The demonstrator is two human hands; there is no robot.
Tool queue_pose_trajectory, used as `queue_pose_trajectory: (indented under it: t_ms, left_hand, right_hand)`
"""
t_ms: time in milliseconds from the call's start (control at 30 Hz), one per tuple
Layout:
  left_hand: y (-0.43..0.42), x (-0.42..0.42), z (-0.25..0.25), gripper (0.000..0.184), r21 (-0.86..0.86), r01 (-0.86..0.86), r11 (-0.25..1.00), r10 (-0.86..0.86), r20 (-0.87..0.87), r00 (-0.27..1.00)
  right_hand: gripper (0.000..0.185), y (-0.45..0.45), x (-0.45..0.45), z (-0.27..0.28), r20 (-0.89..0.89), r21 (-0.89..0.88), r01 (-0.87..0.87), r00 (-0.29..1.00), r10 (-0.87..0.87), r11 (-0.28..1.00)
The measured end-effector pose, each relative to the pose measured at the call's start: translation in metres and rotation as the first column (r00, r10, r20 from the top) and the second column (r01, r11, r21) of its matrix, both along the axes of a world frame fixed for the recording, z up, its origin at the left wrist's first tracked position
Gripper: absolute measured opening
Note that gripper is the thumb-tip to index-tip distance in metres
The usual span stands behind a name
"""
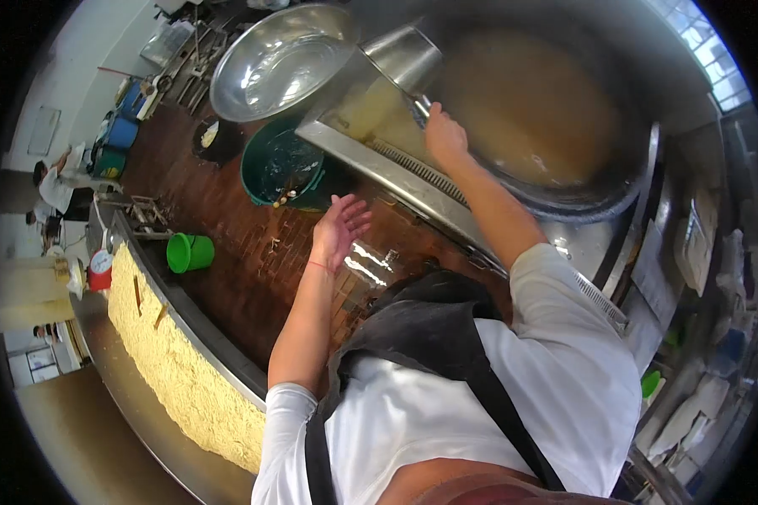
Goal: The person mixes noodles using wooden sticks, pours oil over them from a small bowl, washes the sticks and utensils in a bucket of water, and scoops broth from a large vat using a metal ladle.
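The vat of brown liquid sits in the steel surface. Beside it, over the surface's left end, is the metal scoop: probably stiff, light unless filled, slick when wet, best held by its handle, where the right hand is wrapped. The left hand is spread, holding nothing. No writing is legible.

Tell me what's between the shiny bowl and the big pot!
In the head view, the metal scoop held by the right hand, plus a pale yellowish surface.
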State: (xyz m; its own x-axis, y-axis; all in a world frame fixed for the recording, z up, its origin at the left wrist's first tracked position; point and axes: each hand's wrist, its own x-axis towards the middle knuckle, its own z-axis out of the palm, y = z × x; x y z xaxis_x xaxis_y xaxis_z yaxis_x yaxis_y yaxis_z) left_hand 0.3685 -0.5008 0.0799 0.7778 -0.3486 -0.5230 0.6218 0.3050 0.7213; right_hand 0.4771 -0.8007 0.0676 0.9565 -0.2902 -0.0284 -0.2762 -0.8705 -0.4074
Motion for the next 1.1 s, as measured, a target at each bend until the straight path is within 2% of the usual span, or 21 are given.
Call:
queue_pose_trajectory:
  t_ms: [33, 100, 167, 200, 233, 267, 300, 333, 400, 500, 600, 667, 733, 800, 833, 867, 967, 1067, 1100]
  left_hand:
    - [0.001, 0.0, 0.0, 0.072, -0.002, 0.003, 1.0, -0.003, -0.005, 1.0]
    - [0.001, -0.002, -0.001, 0.073, -0.029, -0.006, 1.0, 0.006, -0.012, 1.0]
    - [0.003, -0.002, -0.002, 0.074, -0.039, -0.014, 0.999, 0.013, -0.017, 1.0]
    - [0.005, -0.002, -0.004, 0.074, -0.039, -0.016, 0.999, 0.015, -0.02, 1.0]
    - [0.008, -0.001, -0.006, 0.073, -0.039, -0.018, 0.999, 0.018, -0.024, 1.0]
    - [0.009, -0.002, -0.009, 0.073, -0.037, -0.021, 0.999, 0.02, -0.028, 0.999]
    - [0.007, -0.003, -0.002, 0.071, -0.02, -0.031, 0.999, 0.031, -0.029, 0.999]
    - [0.006, -0.003, -0.004, 0.07, -0.022, -0.031, 0.999, 0.031, -0.033, 0.999]
    - [0.007, -0.001, -0.008, 0.069, -0.026, -0.033, 0.999, 0.032, -0.042, 0.999]
    - [0.0, 0.002, -0.01, 0.067, -0.01, -0.025, 1.0, 0.024, -0.052, 0.998]
    - [-0.003, 0.002, -0.015, 0.066, -0.02, -0.01, 1.0, 0.009, -0.056, 0.998]
    - [-0.004, 0.001, -0.016, 0.065, -0.02, -0.003, 1.0, 0.002, -0.054, 0.999]
    - [-0.005, -0.001, -0.015, 0.064, -0.006, 0.001, 1.0, -0.001, -0.055, 0.999]
    - [-0.003, -0.003, -0.018, 0.065, -0.019, 0.002, 1.0, -0.003, -0.065, 0.998]
    - [-0.002, -0.003, -0.02, 0.065, -0.027, 0.001, 1.0, -0.002, -0.07, 0.998]
    - [-0.002, -0.003, -0.02, 0.066, -0.014, 0.003, 1.0, -0.004, -0.069, 0.998]
    - [-0.004, -0.006, -0.018, 0.069, 0.015, 0.015, 1.0, -0.014, -0.064, 0.998]
    - [-0.005, -0.004, -0.012, 0.071, 0.022, 0.038, 0.999, -0.037, -0.042, 0.998]
    - [-0.004, -0.003, -0.011, 0.072, 0.024, 0.042, 0.999, -0.041, -0.038, 0.998]
  right_hand:
    - [0.026, -0.013, -0.011, 0.003, 0.007, -0.007, 0.012, 1.0, -0.012, 1.0]
    - [0.029, -0.053, -0.035, 0.003, -0.071, 0.054, 0.155, 0.986, -0.152, 0.986]
    - [0.029, -0.106, -0.064, -0.012, -0.113, -0.001, 0.258, 0.96, -0.257, 0.966]
    - [0.034, -0.135, -0.08, -0.016, -0.154, -0.085, 0.305, 0.937, -0.315, 0.949]
    - [0.039, -0.209, -0.079, -0.111, -0.147, -0.217, 0.299, 0.931, -0.334, 0.929]
    - [0.043, -0.22, -0.102, -0.072, -0.236, -0.1, 0.426, 0.868, -0.437, 0.899]
    - [0.045, -0.237, -0.122, -0.07, -0.253, -0.258, 0.406, 0.847, -0.467, 0.877]
    - [0.044, -0.241, -0.136, -0.049, -0.291, -0.273, 0.429, 0.816, -0.499, 0.861]
    - [0.044, -0.266, -0.155, -0.057, -0.252, -0.199, 0.601, 0.732, -0.633, 0.774]
    - [0.042, -0.278, -0.168, -0.079, -0.305, -0.261, 0.481, 0.781, -0.545, 0.837]
    - [0.036, -0.309, -0.144, -0.186, -0.338, -0.171, 0.443, 0.813, -0.475, 0.88]
    - [0.025, -0.263, -0.124, -0.144, -0.464, -0.126, 0.295, 0.826, -0.319, 0.947]
    - [0.017, -0.267, -0.092, -0.158, -0.649, -0.084, -0.109, 0.76, 0.029, 0.99]
    - [0.013, -0.261, -0.081, -0.154, -0.641, 0.181, 0.04, 0.763, 0.087, 0.983]
    - [0.015, -0.254, -0.083, -0.154, -0.58, 0.404, 0.346, 0.813, -0.056, 0.847]
    - [0.018, -0.245, -0.087, -0.147, -0.555, 0.599, 0.564, 0.804, -0.214, 0.569]
    - [0.019, -0.223, -0.094, -0.118, -0.549, 0.723, 0.584, 0.81, -0.207, 0.37]
    - [0.022, -0.195, -0.102, -0.106, -0.437, 0.865, 0.467, 0.881, -0.178, 0.183]
    - [0.019, -0.186, -0.104, -0.1, -0.429, 0.872, 0.455, 0.888, -0.164, 0.18]
